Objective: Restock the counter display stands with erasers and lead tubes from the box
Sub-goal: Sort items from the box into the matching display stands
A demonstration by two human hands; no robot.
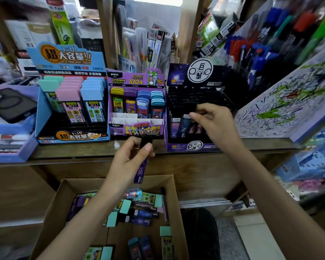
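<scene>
My left hand pinches a purple lead tube with a black cap, held upright above the cardboard box. My right hand pinches the black cap of another lead tube over the front rows of the dark constellation display stand. That stand holds a few tubes in its front row. The box below contains several loose lead tubes with mint, purple and black caps.
A blue display stand with mint, pink and blue capped tubes sits on the counter at left. A purple Ultraman stand is in the middle. A scribbled test pad slopes at right. A phone lies on a tray at far left.
</scene>
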